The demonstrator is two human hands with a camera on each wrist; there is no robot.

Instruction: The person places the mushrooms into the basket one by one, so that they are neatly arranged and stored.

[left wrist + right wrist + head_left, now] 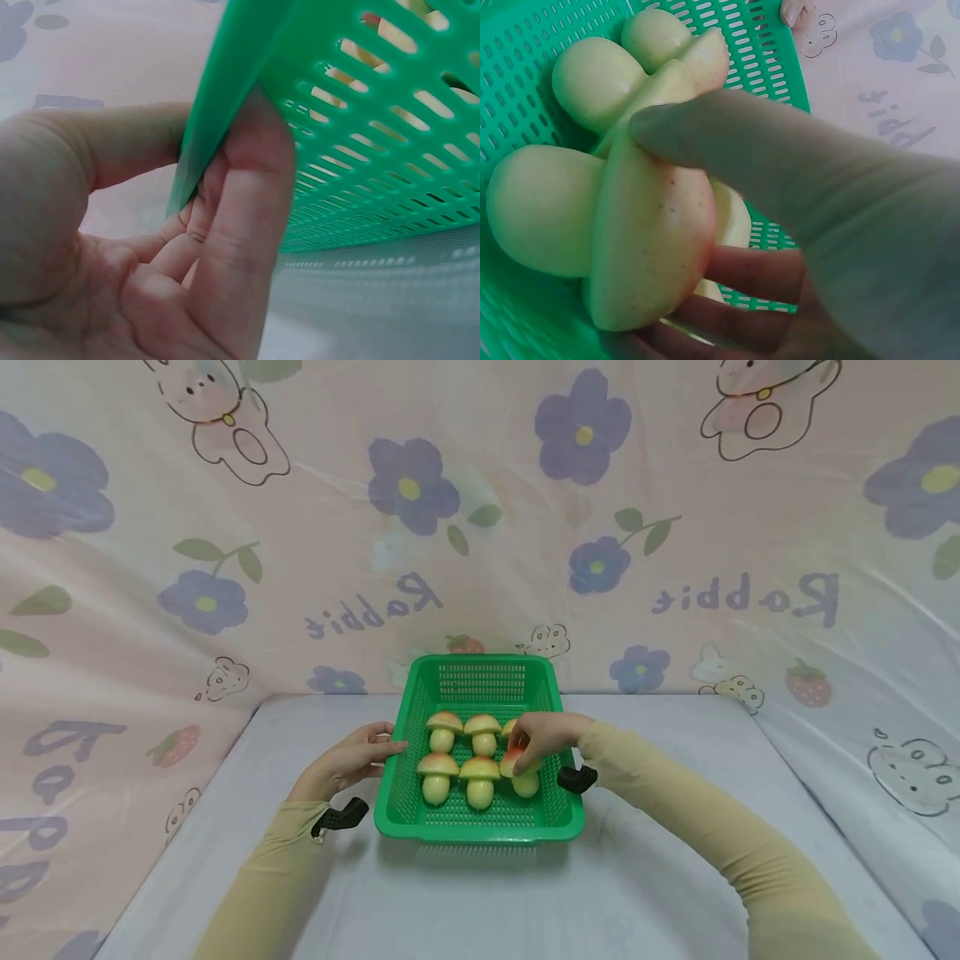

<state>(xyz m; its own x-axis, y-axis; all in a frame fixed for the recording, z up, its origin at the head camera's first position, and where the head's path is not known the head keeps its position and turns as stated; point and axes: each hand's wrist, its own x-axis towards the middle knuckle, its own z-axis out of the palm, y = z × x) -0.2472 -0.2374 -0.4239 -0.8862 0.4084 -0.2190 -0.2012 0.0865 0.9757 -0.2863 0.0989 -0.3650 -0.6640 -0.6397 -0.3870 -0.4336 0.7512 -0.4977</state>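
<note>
With the basket rim (392,777) pinched by the left hand (352,762) at nine o'clock, the mushroom (519,772) pinched by the right hand (543,739) could be knocked against its neighbours (480,777) and topple them.

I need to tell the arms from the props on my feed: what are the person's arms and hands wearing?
Both arms wear long, close-fitting tan sleeves to the wrist. The left hand and right hand are bare: no gloves or rings visible. Each wrist carries a small black camera mount: the left mount and the right mount. No cables show.
</note>
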